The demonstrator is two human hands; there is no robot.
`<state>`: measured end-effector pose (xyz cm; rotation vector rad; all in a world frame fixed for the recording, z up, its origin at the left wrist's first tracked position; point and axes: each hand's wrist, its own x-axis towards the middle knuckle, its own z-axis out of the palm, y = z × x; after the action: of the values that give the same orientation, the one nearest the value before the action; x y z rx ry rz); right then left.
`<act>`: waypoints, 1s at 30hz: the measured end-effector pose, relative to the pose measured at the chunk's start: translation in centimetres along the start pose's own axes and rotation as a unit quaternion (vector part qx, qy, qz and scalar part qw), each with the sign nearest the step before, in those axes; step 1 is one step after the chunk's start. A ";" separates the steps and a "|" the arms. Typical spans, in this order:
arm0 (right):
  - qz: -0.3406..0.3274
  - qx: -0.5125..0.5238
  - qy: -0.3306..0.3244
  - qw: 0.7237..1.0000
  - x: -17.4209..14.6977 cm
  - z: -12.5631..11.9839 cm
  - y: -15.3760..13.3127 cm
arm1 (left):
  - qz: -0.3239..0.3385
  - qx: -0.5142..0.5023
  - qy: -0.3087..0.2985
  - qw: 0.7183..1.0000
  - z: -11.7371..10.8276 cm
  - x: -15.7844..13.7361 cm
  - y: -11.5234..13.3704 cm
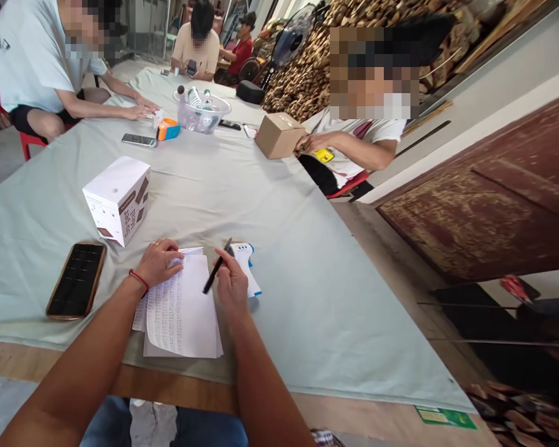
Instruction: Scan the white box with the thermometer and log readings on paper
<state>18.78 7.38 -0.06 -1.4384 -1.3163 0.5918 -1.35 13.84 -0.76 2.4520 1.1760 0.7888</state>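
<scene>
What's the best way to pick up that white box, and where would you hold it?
Probably from above with the left hand, which rests on the papers nearby: straddle the white box and press two opposite upright sides near the top. It stands with its flat top facing up and its edges straight.

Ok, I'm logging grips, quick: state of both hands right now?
Left hand: resting on the written sheets; whether it grips them can't be told.
Right hand: closed, holding a black pen.
</scene>
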 end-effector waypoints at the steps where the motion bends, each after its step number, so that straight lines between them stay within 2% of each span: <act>1: 0.003 0.053 0.001 0.999 -0.1 0.2 -0.2 | 0.001 -0.001 0.001 1.000 0.0 0.0 0.0; 4: 0.003 0.156 0.022 0.988 -0.6 1.1 -0.8 | 0.004 0.002 -0.001 1.000 0.0 -0.1 0.0; 7: 0.013 0.182 0.055 0.982 -0.9 2.0 -1.4 | 0.004 0.000 -0.004 1.000 0.1 -0.1 0.0; 12: 0.084 0.231 -0.001 0.969 -0.6 2.4 -1.6 | -0.003 -0.002 -0.005 1.000 0.1 0.0 0.2; 15: 0.111 0.206 -0.012 0.972 -0.3 2.6 -1.3 | -0.003 0.002 -0.012 1.000 0.0 0.0 0.3; 18: 0.113 0.150 0.004 0.982 -0.2 2.9 -0.9 | -0.005 0.001 -0.015 1.000 -0.1 0.0 0.4; 30: 0.038 0.063 0.009 0.997 -0.4 3.7 -0.4 | -0.003 0.012 -0.021 1.000 0.0 0.0 0.3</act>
<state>15.28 8.29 -1.02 -1.3916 -1.1925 0.6985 -1.13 13.66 -0.58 2.4706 1.1846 0.7209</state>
